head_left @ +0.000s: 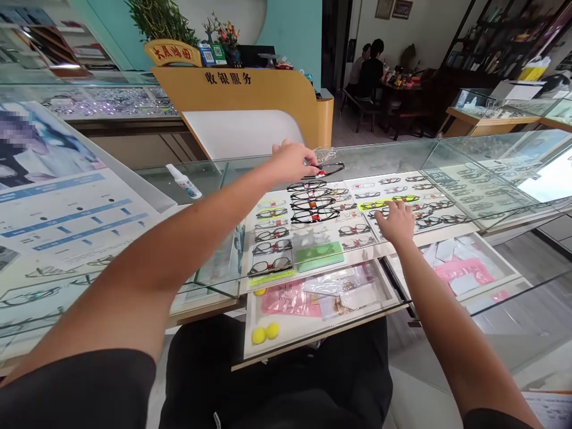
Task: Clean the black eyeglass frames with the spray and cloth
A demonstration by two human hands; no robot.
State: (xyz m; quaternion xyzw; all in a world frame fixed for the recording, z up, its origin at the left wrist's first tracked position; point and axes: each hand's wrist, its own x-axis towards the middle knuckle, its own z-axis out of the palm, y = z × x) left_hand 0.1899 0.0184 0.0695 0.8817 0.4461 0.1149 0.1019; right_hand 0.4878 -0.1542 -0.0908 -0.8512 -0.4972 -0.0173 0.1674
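Observation:
My left hand point(292, 161) reaches across the glass display counter point(243, 179) and is closed on a pair of black-framed eyeglasses point(330, 170) with a red tag. Just below it, several black eyeglasses point(314, 216) with red tags lie in a column. My right hand point(397, 223) rests on the counter's glass, fingers spread and holding nothing. Beside its fingertips runs a bright yellow-green strip point(370, 205). Rows of other eyeglasses point(272, 246) show in the case, along with a green pad point(320, 256).
An open drawer point(251, 319) juts toward my lap, holding pink bags point(286, 301) and yellow balls point(259, 335). A white bottle point(184, 182) lies on the left. A printed board point(71, 196) fills the left side. Behind stands a cashier desk point(263, 89); people sit farther back.

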